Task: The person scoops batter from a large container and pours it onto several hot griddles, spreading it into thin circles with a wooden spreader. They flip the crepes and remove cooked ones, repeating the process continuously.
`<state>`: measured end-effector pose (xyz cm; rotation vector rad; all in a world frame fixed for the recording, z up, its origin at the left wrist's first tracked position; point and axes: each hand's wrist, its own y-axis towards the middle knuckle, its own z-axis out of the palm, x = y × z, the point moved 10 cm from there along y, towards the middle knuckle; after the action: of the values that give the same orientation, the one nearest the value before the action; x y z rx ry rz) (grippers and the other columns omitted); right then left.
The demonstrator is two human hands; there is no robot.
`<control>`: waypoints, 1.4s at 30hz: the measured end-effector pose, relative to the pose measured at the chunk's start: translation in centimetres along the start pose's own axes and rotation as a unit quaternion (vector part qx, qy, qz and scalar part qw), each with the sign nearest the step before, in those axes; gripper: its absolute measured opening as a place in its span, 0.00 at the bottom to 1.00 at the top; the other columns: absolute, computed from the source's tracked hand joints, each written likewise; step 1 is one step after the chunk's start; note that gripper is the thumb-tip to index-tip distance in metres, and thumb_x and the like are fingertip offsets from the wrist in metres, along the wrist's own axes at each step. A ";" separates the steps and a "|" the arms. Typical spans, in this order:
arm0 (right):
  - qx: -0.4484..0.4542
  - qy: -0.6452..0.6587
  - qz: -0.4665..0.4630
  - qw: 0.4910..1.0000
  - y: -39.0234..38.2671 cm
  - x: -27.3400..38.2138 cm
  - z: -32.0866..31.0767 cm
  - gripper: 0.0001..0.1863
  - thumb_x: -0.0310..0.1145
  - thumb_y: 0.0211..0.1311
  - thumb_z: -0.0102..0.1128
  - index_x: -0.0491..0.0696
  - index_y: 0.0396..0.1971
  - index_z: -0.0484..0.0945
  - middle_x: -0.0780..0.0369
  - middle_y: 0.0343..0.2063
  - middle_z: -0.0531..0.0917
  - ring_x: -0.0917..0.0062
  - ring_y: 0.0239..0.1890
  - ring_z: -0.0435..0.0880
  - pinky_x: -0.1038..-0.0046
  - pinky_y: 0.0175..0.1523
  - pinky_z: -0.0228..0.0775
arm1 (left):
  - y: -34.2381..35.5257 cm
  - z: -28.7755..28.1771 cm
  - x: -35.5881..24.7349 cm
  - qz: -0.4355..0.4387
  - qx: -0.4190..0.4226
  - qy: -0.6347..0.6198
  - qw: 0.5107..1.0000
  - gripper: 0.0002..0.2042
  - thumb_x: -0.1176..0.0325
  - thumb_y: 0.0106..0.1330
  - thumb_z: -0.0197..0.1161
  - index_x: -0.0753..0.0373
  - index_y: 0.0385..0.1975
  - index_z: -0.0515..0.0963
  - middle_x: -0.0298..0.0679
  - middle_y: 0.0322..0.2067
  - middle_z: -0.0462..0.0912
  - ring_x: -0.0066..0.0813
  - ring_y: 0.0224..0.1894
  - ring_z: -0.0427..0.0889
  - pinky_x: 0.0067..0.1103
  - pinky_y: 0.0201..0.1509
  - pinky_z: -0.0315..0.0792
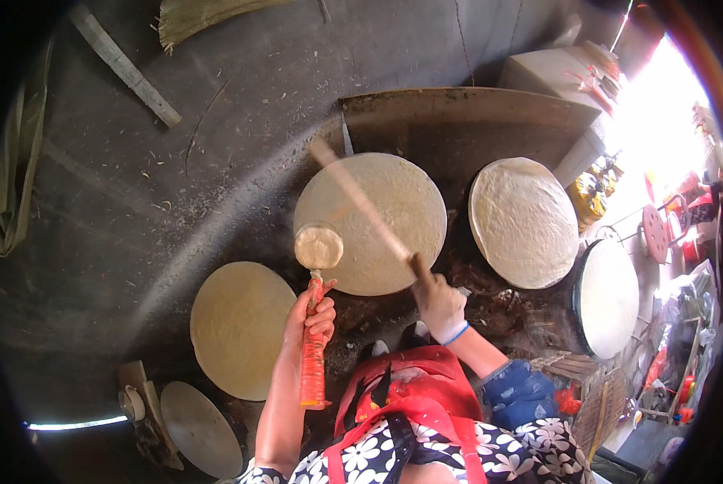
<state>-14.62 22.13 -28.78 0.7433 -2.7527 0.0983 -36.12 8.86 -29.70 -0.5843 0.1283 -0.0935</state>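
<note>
Red cloth apron nearest. Bare left hand clamps fingers round red-wrapped ladle, bowl upward, presumably against spilling; white-gloved right hand grips pale wooden stick; both over cream round griddle.

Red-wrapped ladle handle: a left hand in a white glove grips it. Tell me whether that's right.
Not quite: in the head view, the left hand gripping the red-wrapped ladle handle is bare; the white glove is on the right hand.

Middle disc is crossed diagonally by the pale stick; its near-left edge is blocked by the ladle. Far-right side is bounded by the dark panel. Narrow gap is left beside the right disc.
</note>
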 end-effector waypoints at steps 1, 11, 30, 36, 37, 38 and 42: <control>-0.045 -0.007 0.048 0.998 0.6 -2.0 0.2 0.35 0.46 0.78 0.53 0.64 0.80 0.55 0.56 0.36 0.83 0.57 0.28 0.88 0.55 0.30 0.78 | -0.1 1.1 0.6 -0.038 0.032 -0.041 0.998 0.24 0.56 0.85 0.51 0.72 0.65 0.72 0.33 0.22 0.67 0.14 0.15 0.62 0.14 0.15 0.58; 0.046 -0.112 -0.021 0.992 -1.9 -2.1 4.3 0.38 0.36 0.72 0.55 0.58 0.80 0.57 0.58 0.33 0.83 0.66 0.23 0.87 0.60 0.25 0.78 | -1.9 4.4 2.5 -0.208 0.104 -0.240 0.942 0.25 0.66 0.84 0.49 0.79 0.72 0.60 0.35 0.26 0.64 0.16 0.18 0.66 0.15 0.16 0.66; -0.129 -0.284 0.072 0.947 2.4 -4.8 3.4 0.39 0.41 0.68 0.62 0.65 0.79 0.61 0.67 0.24 0.76 0.76 0.13 0.80 0.66 0.15 0.67 | -3.9 6.1 3.5 -0.172 0.078 -0.219 0.957 0.24 0.67 0.84 0.48 0.77 0.72 0.61 0.36 0.26 0.65 0.17 0.17 0.64 0.16 0.15 0.64; 0.019 -0.109 -0.119 0.987 -5.0 0.1 3.3 0.42 0.42 0.70 0.60 0.64 0.82 0.56 0.64 0.23 0.77 0.76 0.12 0.77 0.65 0.14 0.66 | -3.5 6.4 3.8 -0.163 0.080 -0.226 0.957 0.24 0.67 0.84 0.48 0.76 0.72 0.61 0.35 0.27 0.64 0.16 0.16 0.63 0.15 0.15 0.63; 0.008 -0.107 -0.075 0.991 -2.8 -1.2 2.1 0.41 0.44 0.71 0.61 0.63 0.82 0.55 0.62 0.25 0.78 0.73 0.14 0.80 0.63 0.15 0.68 | -3.6 6.5 3.9 -0.161 0.084 -0.229 0.956 0.24 0.67 0.84 0.48 0.76 0.72 0.61 0.35 0.27 0.63 0.16 0.16 0.63 0.15 0.15 0.63; -0.003 -0.105 -0.029 0.994 -0.7 -2.6 0.9 0.41 0.45 0.72 0.61 0.63 0.82 0.55 0.61 0.26 0.79 0.69 0.16 0.83 0.61 0.15 0.69 | -3.7 6.5 4.1 -0.160 0.087 -0.232 0.956 0.24 0.67 0.84 0.48 0.76 0.72 0.61 0.35 0.27 0.63 0.16 0.16 0.63 0.15 0.14 0.63; -0.090 -0.055 0.173 0.979 7.7 -11.7 -0.8 0.44 0.49 0.69 0.66 0.60 0.81 0.56 0.56 0.38 0.83 0.61 0.28 0.88 0.57 0.30 0.79 | -4.2 6.9 4.1 -0.150 0.093 -0.245 0.953 0.25 0.66 0.85 0.47 0.77 0.73 0.60 0.36 0.27 0.63 0.17 0.16 0.64 0.15 0.13 0.63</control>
<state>-8.59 34.51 -31.32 0.2247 -2.9176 -0.1241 -31.27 8.64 -22.09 -0.4208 -0.4506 -0.2484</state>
